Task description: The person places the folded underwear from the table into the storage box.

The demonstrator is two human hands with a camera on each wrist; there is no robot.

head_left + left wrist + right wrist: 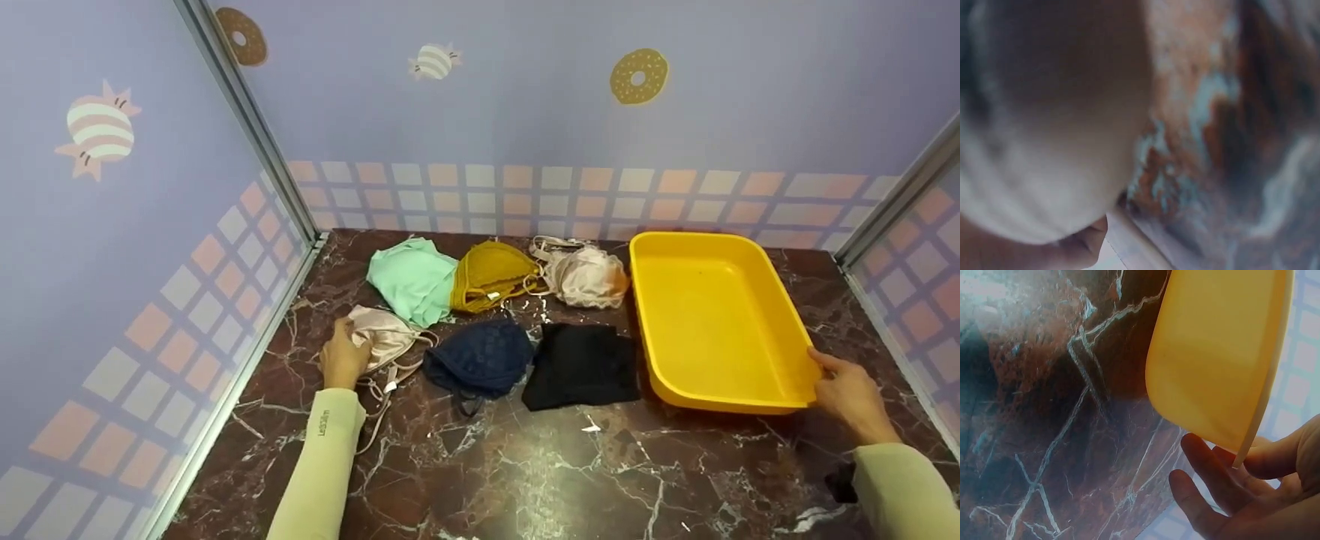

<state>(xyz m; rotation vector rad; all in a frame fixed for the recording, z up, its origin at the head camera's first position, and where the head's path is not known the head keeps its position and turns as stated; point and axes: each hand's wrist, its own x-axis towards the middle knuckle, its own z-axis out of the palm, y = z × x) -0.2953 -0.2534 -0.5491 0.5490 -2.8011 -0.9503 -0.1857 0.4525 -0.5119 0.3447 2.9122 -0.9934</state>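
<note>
At the left of the table, my left hand (343, 358) grips the outer edge of a pale pink satin bra (384, 337), whose thin straps trail toward the front. My right hand (851, 390) pinches the rim of a yellow plastic tray (724, 330) near its front right corner. In the right wrist view the thumb lies inside the tray's rim and the other fingers (1207, 461) are spread beneath it. A sleeve fills much of the left wrist view, which hides what the left fingers do there.
Behind lie a mint green garment (412, 277), a mustard bra (491, 274) and a pale lace bra (585, 276) beside the tray. A navy bra (480, 358) and a folded black garment (581, 367) form the front row. Patterned walls (525, 112) enclose the marbled table (525, 472).
</note>
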